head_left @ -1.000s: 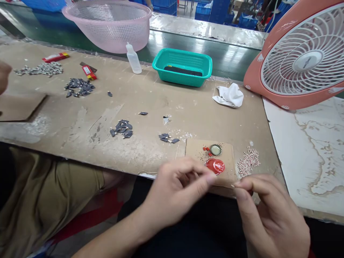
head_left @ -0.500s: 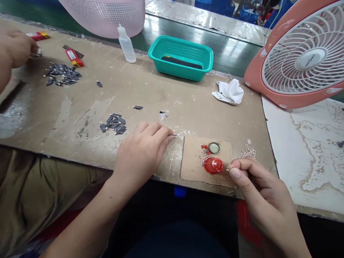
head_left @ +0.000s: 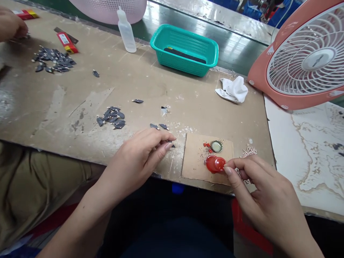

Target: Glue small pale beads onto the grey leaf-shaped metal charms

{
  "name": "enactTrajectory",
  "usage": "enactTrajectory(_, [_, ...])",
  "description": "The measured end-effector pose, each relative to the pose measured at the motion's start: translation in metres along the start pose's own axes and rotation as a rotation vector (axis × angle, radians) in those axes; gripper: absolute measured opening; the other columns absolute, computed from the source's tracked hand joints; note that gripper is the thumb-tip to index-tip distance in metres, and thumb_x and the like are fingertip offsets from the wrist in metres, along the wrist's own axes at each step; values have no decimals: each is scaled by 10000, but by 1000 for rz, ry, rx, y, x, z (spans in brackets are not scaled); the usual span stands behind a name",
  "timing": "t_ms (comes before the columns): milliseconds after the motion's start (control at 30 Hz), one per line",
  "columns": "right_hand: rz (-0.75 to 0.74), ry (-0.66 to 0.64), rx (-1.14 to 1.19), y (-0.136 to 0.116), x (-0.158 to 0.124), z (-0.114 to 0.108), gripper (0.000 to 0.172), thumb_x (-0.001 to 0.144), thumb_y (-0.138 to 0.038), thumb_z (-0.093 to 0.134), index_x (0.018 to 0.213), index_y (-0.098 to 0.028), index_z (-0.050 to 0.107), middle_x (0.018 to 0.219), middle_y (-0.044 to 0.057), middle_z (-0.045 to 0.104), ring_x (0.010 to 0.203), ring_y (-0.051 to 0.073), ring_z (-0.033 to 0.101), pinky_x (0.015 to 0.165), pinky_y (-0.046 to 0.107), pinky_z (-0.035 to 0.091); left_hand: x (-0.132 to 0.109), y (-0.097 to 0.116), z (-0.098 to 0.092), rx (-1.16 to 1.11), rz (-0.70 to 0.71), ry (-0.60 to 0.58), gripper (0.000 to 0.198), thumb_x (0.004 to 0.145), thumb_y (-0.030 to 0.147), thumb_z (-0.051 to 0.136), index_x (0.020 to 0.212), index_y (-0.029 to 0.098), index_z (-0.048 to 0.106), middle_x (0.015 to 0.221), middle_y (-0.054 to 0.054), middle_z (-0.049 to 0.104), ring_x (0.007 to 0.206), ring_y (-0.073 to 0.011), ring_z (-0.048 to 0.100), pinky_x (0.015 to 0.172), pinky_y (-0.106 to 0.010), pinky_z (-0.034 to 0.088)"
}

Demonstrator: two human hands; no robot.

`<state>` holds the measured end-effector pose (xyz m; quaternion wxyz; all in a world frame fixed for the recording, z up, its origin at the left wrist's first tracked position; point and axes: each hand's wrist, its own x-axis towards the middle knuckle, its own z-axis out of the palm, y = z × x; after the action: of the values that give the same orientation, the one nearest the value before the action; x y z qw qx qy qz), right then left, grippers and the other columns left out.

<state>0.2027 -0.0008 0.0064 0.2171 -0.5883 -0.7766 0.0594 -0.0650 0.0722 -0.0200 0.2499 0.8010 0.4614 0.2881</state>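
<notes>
My left hand (head_left: 146, 148) pinches a small dark leaf-shaped piece (head_left: 172, 144) between thumb and forefinger, low over the table. Just beyond those fingers lie two similar dark pieces (head_left: 159, 126), with a small heap of them (head_left: 111, 117) farther left. My right hand (head_left: 264, 193) is closed in a pinch, fingertips at the right edge of a glossy red round thing (head_left: 215, 163); whatever is between them is hidden. The red thing sits on a cardboard square (head_left: 193, 154) beside a bottle cap (head_left: 216, 146) and small red bits (head_left: 206, 144). Tiny pale beads (head_left: 249, 150) lie behind my right hand.
Along the back stand a squeeze bottle (head_left: 127, 34), a green basket (head_left: 185, 50) and a crumpled white cloth (head_left: 233, 89). A pink fan (head_left: 301, 61) leans in at right. Another person's hand (head_left: 12, 25) works at far left, near a larger heap of dark pieces (head_left: 53, 59).
My right fingertips, which showed a tiny pale piece, have moved left to the red thing. My left hand has turned, bringing its dark piece nearer me. The view has shifted slightly.
</notes>
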Motion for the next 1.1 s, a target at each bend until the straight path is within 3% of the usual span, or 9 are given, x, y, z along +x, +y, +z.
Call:
enactTrajectory(200, [-56,-19,-92,1,2,-1,98,1023,-279,558,964,-223,612,780,-9,567,666,134,549,632,289,415,-2,2,0,-29,10,-30,161,1036,164,529,1120,181,665,1071,-35,711,1039,-191,659,940,-287,474])
enactTrajectory(533, [-41,-53,-49,0,5,-3,97,1014,-271,565,966,-227,637,781,-4,584,667,131,546,616,282,429,-5,0,2,-179,-31,34,168,1057,157,466,1107,197,622,1059,-32,642,1007,-167,637,892,-270,500])
enactTrajectory(633, [48,-52,129,-3,5,-6,79,993,-255,605,928,-242,649,750,-22,571,644,112,532,582,249,431,-7,2,4,-324,-84,62,177,1070,189,472,1127,208,639,1104,-40,674,1036,-163,659,859,-250,534])
enactTrajectory(833, [460,37,743,-8,-4,-5,118,956,-348,671,893,-255,705,725,-14,576,595,101,497,499,207,427,-14,14,9,-666,-188,99,148,1013,212,642,1066,274,765,979,13,714,726,-73,658,653,-159,546])
enactTrajectory(933, [532,84,1005,-11,-5,-1,162,936,-348,681,829,-229,704,669,-10,543,580,96,476,497,194,439,-16,21,14,-790,-223,74,191,961,192,716,1050,324,822,917,21,735,756,-87,688,662,-147,568])
enactTrajectory(1100, [620,52,1217,-21,-4,-2,204,913,-372,698,776,-221,700,579,-31,467,528,83,403,469,175,407,-17,36,25,-1053,-394,8,159,885,211,811,983,330,852,853,26,796,732,-92,737,697,-130,610])
